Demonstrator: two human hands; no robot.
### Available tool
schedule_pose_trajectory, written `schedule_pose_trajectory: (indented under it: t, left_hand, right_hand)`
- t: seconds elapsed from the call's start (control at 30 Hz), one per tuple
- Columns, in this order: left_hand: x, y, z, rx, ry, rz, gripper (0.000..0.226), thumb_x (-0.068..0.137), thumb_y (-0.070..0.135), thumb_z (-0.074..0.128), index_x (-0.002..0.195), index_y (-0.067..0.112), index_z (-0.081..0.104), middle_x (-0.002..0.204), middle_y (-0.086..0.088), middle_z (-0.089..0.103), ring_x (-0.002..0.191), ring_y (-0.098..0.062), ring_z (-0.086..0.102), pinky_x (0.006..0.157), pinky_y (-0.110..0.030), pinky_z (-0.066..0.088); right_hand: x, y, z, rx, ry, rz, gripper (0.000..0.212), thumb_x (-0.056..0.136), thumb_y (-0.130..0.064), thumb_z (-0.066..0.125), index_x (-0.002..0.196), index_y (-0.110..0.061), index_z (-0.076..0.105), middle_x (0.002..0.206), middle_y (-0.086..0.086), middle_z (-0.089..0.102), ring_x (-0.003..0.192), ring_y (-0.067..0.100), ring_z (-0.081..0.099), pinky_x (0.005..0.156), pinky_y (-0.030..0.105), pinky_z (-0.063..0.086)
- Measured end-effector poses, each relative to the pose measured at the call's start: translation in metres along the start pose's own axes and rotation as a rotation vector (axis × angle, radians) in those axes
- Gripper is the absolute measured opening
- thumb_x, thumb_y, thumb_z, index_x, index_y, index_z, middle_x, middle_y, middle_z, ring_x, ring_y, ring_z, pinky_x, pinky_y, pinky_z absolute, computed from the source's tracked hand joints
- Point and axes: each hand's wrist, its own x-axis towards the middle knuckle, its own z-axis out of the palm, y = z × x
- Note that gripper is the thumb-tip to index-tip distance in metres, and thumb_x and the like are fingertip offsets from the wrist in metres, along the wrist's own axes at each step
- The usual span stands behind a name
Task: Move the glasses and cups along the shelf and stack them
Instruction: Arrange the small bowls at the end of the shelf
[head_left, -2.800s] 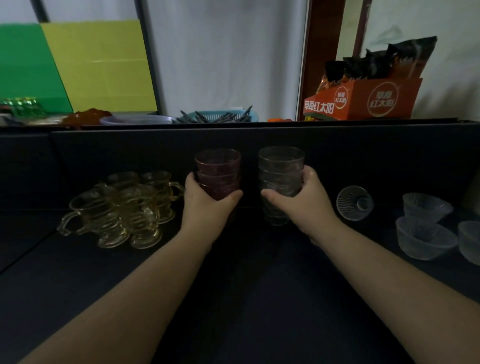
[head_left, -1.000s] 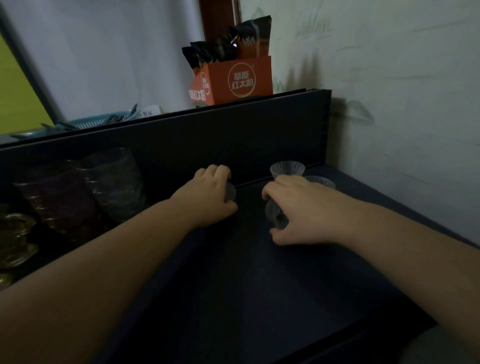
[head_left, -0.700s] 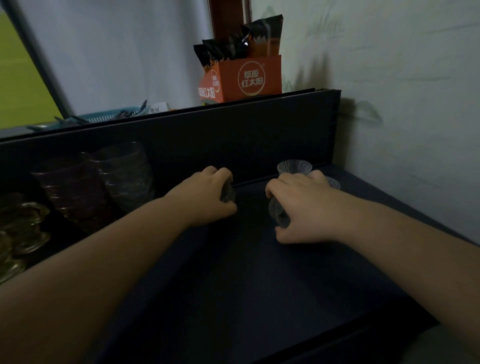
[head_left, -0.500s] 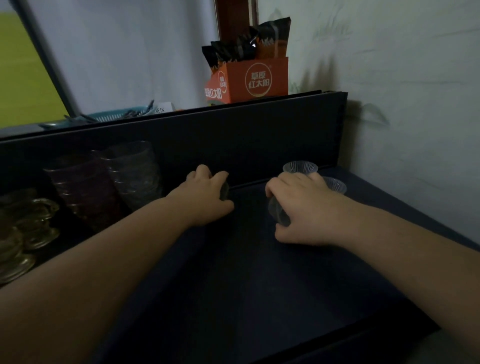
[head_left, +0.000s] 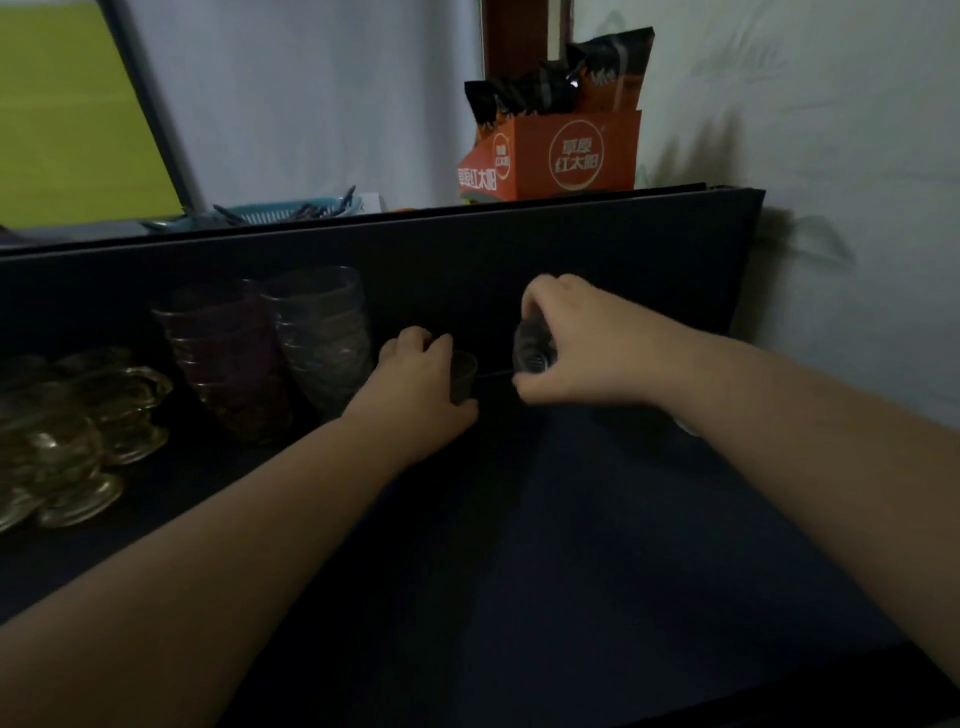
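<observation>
Amber handled mugs (head_left: 78, 426) are grouped at far left, beside a purple glass stack (head_left: 223, 353) and a clear glass stack (head_left: 322, 332). A small cup (head_left: 464, 375) on the shelf (head_left: 571, 545) is gripped by the left hand (head_left: 415, 395). A tilted clear cup (head_left: 530, 349) is held raised by the right hand (head_left: 576, 343). An orange box (head_left: 561, 153) is seen above.
</observation>
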Motion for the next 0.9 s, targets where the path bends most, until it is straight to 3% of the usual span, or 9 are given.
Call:
schedule_pose_trajectory:
  t: [0.23, 0.47, 0.6, 0.77, 0.9]
  left_hand:
    - [-0.042, -0.013, -0.005, -0.092, 0.079, 0.021, 0.098, 0.082, 0.051, 0.065, 0.154, 0.015, 0.008, 0.156, -0.007, 0.017, 0.144, -0.025, 0.019, 0.114, -0.035, 0.023]
    - [-0.061, -0.021, -0.011, -0.133, 0.062, 0.109, 0.098, 0.084, 0.049, 0.064, 0.154, 0.020, 0.002, 0.158, 0.003, 0.012, 0.144, -0.014, 0.017, 0.113, -0.026, 0.020]
    - [-0.060, -0.020, -0.012, -0.142, 0.041, 0.127, 0.097, 0.085, 0.049, 0.064, 0.154, 0.021, 0.002, 0.158, 0.004, 0.013, 0.143, -0.012, 0.018, 0.108, -0.022, 0.019]
    - [-0.050, -0.005, -0.012, -0.075, 0.095, 0.194, 0.095, 0.085, 0.052, 0.061, 0.154, 0.023, 0.003, 0.158, 0.003, 0.014, 0.144, -0.014, 0.015, 0.115, -0.029, 0.020]
    - [-0.026, 0.029, -0.012, -0.089, 0.135, 0.314, 0.085, 0.084, 0.050, 0.060, 0.153, 0.022, 0.017, 0.154, 0.001, 0.023, 0.142, -0.017, 0.021, 0.113, -0.029, 0.022]
  right_hand:
    - [0.065, -0.023, 0.012, 0.096, 0.047, -0.016, 0.060, 0.071, -0.055, 0.077, 0.118, -0.023, 0.056, 0.100, -0.007, 0.060, 0.087, 0.011, 0.060, 0.078, 0.036, 0.056]
    - [0.090, -0.031, 0.043, 0.081, -0.099, 0.028, 0.061, 0.071, -0.062, 0.075, 0.116, -0.022, 0.065, 0.099, -0.004, 0.066, 0.087, 0.014, 0.064, 0.081, 0.039, 0.058]
    - [0.084, -0.027, 0.044, 0.065, -0.130, 0.008, 0.077, 0.071, -0.066, 0.073, 0.131, -0.021, 0.059, 0.113, -0.004, 0.065, 0.095, 0.014, 0.063, 0.085, 0.037, 0.056]
    - [0.047, -0.002, 0.007, -0.029, -0.042, -0.014, 0.078, 0.077, -0.063, 0.070, 0.141, -0.023, 0.051, 0.134, -0.002, 0.057, 0.112, 0.015, 0.058, 0.090, 0.031, 0.051]
    - [-0.012, 0.042, -0.026, -0.116, 0.109, 0.078, 0.068, 0.079, -0.065, 0.064, 0.134, -0.025, 0.056, 0.119, -0.005, 0.056, 0.106, 0.015, 0.058, 0.089, 0.032, 0.049]
